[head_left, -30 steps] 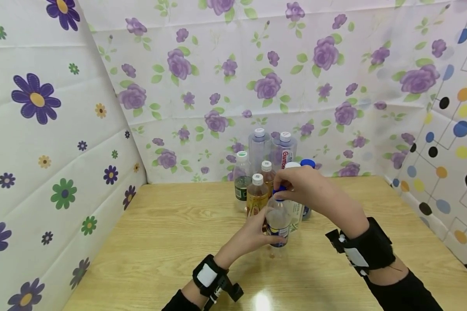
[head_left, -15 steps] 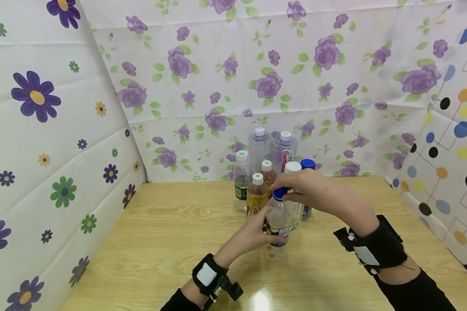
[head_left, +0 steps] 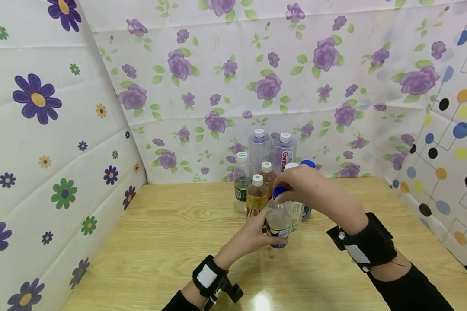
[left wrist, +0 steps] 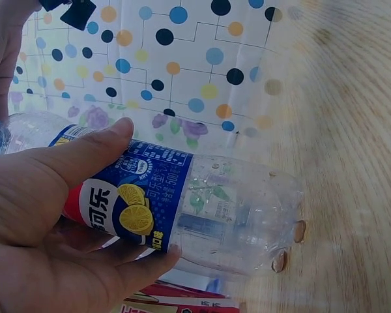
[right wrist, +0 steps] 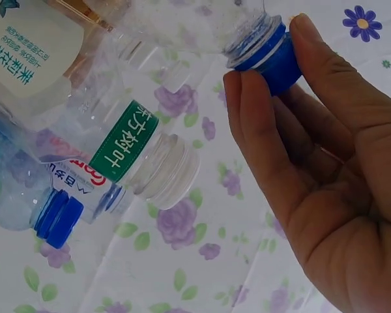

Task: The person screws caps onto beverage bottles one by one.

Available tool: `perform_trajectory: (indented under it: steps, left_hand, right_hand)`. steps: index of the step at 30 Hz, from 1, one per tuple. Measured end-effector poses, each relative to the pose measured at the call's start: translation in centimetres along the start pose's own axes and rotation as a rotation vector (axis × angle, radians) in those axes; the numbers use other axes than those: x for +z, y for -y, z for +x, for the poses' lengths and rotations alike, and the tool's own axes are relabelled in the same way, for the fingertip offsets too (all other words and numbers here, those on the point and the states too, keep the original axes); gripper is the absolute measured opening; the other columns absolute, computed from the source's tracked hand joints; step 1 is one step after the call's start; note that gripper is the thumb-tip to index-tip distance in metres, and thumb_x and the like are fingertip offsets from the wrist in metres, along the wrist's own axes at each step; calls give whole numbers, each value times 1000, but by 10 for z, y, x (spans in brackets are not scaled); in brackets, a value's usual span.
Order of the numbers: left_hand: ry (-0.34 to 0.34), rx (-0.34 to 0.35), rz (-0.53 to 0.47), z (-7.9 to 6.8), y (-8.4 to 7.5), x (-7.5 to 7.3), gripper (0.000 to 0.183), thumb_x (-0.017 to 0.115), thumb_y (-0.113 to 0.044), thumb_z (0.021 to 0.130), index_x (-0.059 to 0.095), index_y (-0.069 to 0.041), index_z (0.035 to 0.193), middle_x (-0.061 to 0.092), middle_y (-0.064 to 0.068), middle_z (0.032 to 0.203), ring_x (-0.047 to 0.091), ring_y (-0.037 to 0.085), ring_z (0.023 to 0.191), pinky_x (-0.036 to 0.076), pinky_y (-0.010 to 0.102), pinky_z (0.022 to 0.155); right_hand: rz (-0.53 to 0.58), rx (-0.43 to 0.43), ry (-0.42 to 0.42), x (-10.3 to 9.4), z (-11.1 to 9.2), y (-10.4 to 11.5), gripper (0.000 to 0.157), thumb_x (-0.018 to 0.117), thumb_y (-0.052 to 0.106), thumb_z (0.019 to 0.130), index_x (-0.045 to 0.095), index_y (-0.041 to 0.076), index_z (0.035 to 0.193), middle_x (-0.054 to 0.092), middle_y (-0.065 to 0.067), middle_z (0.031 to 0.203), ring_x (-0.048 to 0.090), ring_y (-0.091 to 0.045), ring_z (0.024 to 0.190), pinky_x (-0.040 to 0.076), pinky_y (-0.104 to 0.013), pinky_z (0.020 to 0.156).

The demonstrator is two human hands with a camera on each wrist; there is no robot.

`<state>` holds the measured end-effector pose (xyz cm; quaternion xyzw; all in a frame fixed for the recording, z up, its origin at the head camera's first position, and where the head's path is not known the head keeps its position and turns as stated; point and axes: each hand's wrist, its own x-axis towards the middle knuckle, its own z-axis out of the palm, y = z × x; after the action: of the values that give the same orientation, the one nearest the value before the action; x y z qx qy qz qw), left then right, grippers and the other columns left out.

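A clear plastic bottle (head_left: 279, 216) stands upright on the wooden table, its blue label printed with lemon slices in the left wrist view. My left hand (head_left: 253, 235) grips it around the label (left wrist: 163, 176), thumb on one side and fingers on the other. Above, my right hand (head_left: 309, 188) pinches the blue cap (right wrist: 280, 65) between thumb and fingers. In the right wrist view the cap sits on the bottle's neck, with a blue ring just below it. Water drops cling inside the bottle's clear lower part.
Close behind stand several bottles: amber ones (head_left: 257, 196) with white caps, a green-labelled one (head_left: 241, 188), tall clear ones (head_left: 259, 151), a pale-labelled one (head_left: 297, 211) and a blue-capped one (head_left: 307, 164). Flowered cloth (head_left: 202, 86) hangs behind the table (head_left: 171, 242).
My right hand shifted right and turned on the cap, uncovering more of it, then swung back left to about its earlier pose. The left hand and bottle stay in place.
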<state>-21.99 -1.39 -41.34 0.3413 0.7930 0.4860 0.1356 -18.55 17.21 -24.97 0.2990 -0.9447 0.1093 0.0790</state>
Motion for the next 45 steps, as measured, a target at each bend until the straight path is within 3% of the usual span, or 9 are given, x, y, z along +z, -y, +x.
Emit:
perform_trajectory:
  steps: [6, 13, 16, 24, 28, 32, 37, 42, 45]
  left_hand:
    - [0, 0, -21, 1, 0, 0, 85, 81, -25, 89, 31, -23, 157, 55, 2, 143, 55, 21, 131, 51, 33, 103]
    - [-10, -39, -5, 2, -1, 0, 85, 82, -27, 89, 32, -18, 157, 54, 4, 143, 55, 24, 132, 51, 36, 104]
    - [-12, -37, 15, 2, -2, 0, 85, 82, -28, 89, 31, -18, 157, 54, 3, 143, 55, 23, 131, 51, 34, 103]
    - [-19, -25, 24, 0, -1, -1, 84, 82, -27, 88, 33, -18, 156, 56, 5, 142, 56, 22, 129, 51, 31, 101]
    - [-22, -21, 1, 1, 0, 0, 85, 83, -25, 88, 33, -20, 156, 56, 5, 141, 57, 23, 129, 51, 33, 101]
    - [-13, -30, -42, 2, 2, 1, 88, 83, -23, 87, 31, -24, 158, 57, 4, 138, 58, 23, 128, 52, 35, 101]
    - [-7, -39, -40, 2, 2, 2, 92, 83, -23, 87, 27, -23, 160, 57, 3, 138, 58, 22, 128, 52, 34, 100]
    - [-16, -21, -44, 2, 1, 1, 91, 84, -23, 87, 28, -22, 160, 56, 4, 140, 57, 23, 129, 52, 33, 101]
    - [-16, -17, -45, 2, 1, 1, 93, 83, -23, 87, 26, -23, 161, 55, 4, 141, 57, 22, 129, 51, 32, 101]
  right_hand:
    - [-8, 104, 6, 2, 2, 7, 22, 82, 26, 86, 74, 9, 96, 68, 2, 82, 65, -14, 75, 57, -30, 67]
    - [22, -21, -4, 5, -5, 6, 25, 81, 11, 87, 75, 7, 110, 72, -4, 98, 70, -20, 88, 60, -30, 74]
    - [17, -25, 11, 4, -6, 7, 22, 78, 7, 89, 74, 7, 111, 72, -4, 99, 70, -19, 89, 59, -30, 75]
    - [-50, 145, 19, 7, -1, 19, 18, 76, 22, 92, 74, 7, 103, 69, -1, 88, 67, -20, 83, 59, -33, 71]
    - [-51, 174, -2, 9, 0, 20, 20, 77, 24, 92, 71, 6, 99, 66, -1, 83, 66, -18, 77, 58, -31, 66]
    - [-22, 186, -1, 12, -3, 19, 24, 78, 21, 91, 70, 6, 106, 68, -4, 89, 68, -21, 82, 59, -34, 71]
    - [-11, 119, -21, 13, -11, 17, 36, 78, 13, 90, 68, 3, 123, 70, -11, 109, 70, -27, 95, 61, -37, 79]
    - [-22, -5, -33, 8, -12, 15, 26, 75, 5, 91, 72, 2, 116, 70, -9, 106, 69, -23, 91, 59, -31, 74]
    - [-16, 24, -9, 8, -10, 16, 19, 73, 8, 93, 72, 4, 112, 69, -6, 102, 67, -22, 91, 58, -31, 75]
